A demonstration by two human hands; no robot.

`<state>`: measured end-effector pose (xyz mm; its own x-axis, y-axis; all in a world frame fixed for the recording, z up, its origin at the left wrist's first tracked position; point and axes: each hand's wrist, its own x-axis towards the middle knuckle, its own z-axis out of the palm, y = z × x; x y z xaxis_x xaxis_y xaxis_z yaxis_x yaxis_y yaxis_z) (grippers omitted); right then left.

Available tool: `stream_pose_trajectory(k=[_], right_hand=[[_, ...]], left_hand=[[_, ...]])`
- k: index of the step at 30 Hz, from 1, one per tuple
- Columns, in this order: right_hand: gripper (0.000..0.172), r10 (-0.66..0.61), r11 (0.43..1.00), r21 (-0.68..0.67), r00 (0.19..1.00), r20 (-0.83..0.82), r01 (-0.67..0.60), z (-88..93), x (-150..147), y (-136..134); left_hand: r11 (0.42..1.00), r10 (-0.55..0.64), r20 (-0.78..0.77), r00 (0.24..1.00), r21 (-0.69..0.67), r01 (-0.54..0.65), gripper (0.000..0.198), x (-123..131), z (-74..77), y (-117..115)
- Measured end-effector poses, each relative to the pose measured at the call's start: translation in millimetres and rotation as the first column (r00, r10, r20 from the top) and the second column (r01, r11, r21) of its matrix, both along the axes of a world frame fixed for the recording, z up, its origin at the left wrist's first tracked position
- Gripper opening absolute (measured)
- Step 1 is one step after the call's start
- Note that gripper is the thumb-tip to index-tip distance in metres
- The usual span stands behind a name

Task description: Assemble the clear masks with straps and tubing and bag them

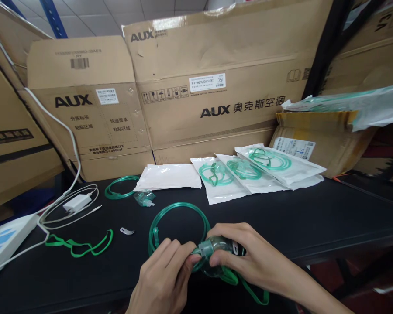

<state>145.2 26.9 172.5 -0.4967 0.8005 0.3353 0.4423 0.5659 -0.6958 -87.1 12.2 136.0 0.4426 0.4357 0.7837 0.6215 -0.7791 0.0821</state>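
My right hand (245,250) is closed around a clear green oxygen mask (223,245), low in the middle of the head view. Its connector points left, toward my left hand (167,270). The fingers of that hand pinch the green tubing (195,251) right at the connector; whether it is seated there I cannot tell. Behind my hands the coiled tubing (180,205) lies on the black table. A green elastic strap (253,294) hangs from the mask below my right hand. Part of the mask is hidden by my fingers.
Bagged masks (245,168) lie behind, beside white packets (168,176). Another tubing coil (121,187), a small mask (145,198), a loose strap (80,246) and a metal strip (127,231) lie left. A charger (77,203) and power strip (9,240) are far left. Cardboard boxes (212,87) stand behind.
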Motion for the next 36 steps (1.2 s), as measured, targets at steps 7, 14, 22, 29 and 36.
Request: stream_pose_trajectory(k=[7, 14, 22, 29, 36], right_hand=[[0.022, 0.032, 0.999, 0.022, 0.998, -0.048, -0.03, 2.6, -1.5, -1.3], [0.013, 0.064, 0.998, 0.022, 0.994, -0.084, -0.062, 1.8, -1.9, 0.4], [0.015, 0.078, 0.997, -0.008, 0.994, -0.073, -0.079, -0.9, 0.1, 1.3], [0.018, 0.063, 0.997, -0.032, 0.998, -0.013, -0.063, 2.4, -0.2, -2.0], [0.032, 0.01, 0.957, 0.273, 0.955, 0.297, -0.095, 28.5, 4.4, -5.3]], left_hand=[[1.0, -0.006, -0.019, 1.0, -0.022, 0.005, 0.018, -0.7, 0.4, 0.2], [0.999, 0.01, -0.029, 1.0, -0.03, -0.011, 0.018, -0.3, 1.1, 0.1], [0.993, -0.029, -0.034, 0.999, -0.114, 0.025, 0.014, -3.4, 0.8, -1.6], [0.986, -0.052, -0.022, 0.998, -0.159, 0.048, 0.015, -1.0, 1.2, -1.1], [0.98, 0.097, -0.172, 0.98, -0.153, -0.123, 0.02, -46.5, 17.0, -3.1]])
